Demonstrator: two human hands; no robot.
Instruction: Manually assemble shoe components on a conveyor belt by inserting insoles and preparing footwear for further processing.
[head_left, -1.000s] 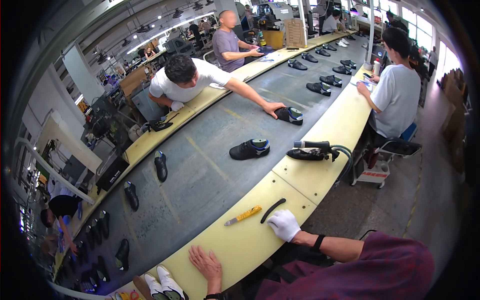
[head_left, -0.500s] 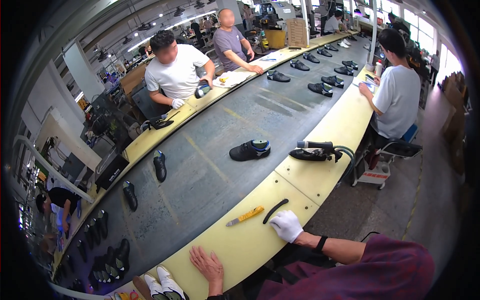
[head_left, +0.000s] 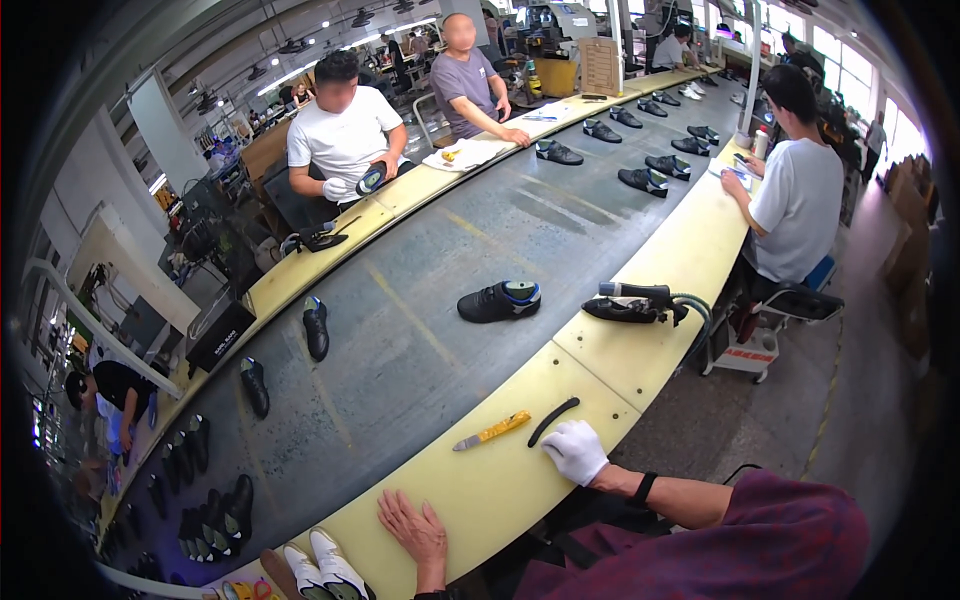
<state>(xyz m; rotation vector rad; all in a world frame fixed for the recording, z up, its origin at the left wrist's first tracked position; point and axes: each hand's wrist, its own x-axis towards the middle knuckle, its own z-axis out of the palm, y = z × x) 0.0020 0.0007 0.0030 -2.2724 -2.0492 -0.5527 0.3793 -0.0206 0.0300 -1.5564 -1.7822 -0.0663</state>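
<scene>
My left hand [head_left: 414, 527] is bare and lies flat on the pale yellow ledge [head_left: 500, 490], fingers stretched out, holding nothing. Further right along the same ledge rests my right hand [head_left: 577, 453] in a white glove, its fingers curled in and nothing seen in them. Just beyond that glove lies a curved black strip [head_left: 553, 421]. A knife with a yellow handle [head_left: 492, 431] is left of the strip, touched by neither hand. Close to my left hand, at the near end, stand white shoes [head_left: 335, 565].
A grey conveyor belt [head_left: 420, 270] carries several black shoes, one black shoe [head_left: 499, 301] straight ahead. On the right ledge sits an iron with a hose [head_left: 632, 304]. Co-workers sit or stand along both sides; across, a person in white [head_left: 347, 140] handles a dark shoe [head_left: 371, 179].
Across the belt, the person in white has brought the gloved hand off the ledge to the shoe and turned it. My hands stay in place; the view has shifted slightly.
</scene>
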